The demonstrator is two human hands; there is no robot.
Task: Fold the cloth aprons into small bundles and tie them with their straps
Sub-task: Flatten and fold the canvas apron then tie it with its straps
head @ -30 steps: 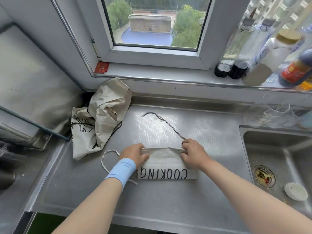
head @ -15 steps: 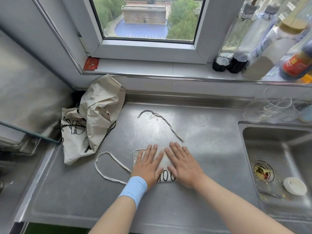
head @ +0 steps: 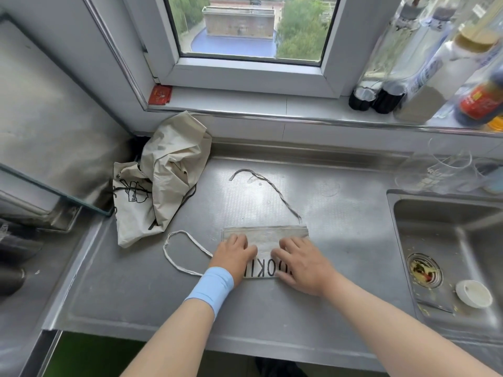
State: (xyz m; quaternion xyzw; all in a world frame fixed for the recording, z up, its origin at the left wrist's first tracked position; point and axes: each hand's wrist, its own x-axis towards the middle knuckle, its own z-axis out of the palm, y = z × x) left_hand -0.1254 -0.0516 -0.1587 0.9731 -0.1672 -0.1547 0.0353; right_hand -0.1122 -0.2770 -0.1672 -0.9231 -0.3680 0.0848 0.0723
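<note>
Roughly partway: pressing the first apron [head: 265,235], already folded into a small flat rectangle on the worktop [head: 340,227], under left hand [head: 234,257] and right hand [head: 302,263] with fingers [head: 288,244] together and gripping nothing, with its straps [head: 272,186] loose and untied and a second apron [head: 168,180] crumpled nearby, unfolded.

Daylight from the window [head: 250,25] lights the scene brightly and evenly; the steel counter [head: 340,213] shows pale glare (shadows are soft). Wide-angle distortion bends the edges, and the bottles [head: 424,50] at right look smeared.

Left grip [head: 234,255] and right grip [head: 300,263] rest palms-down, close together.
</note>
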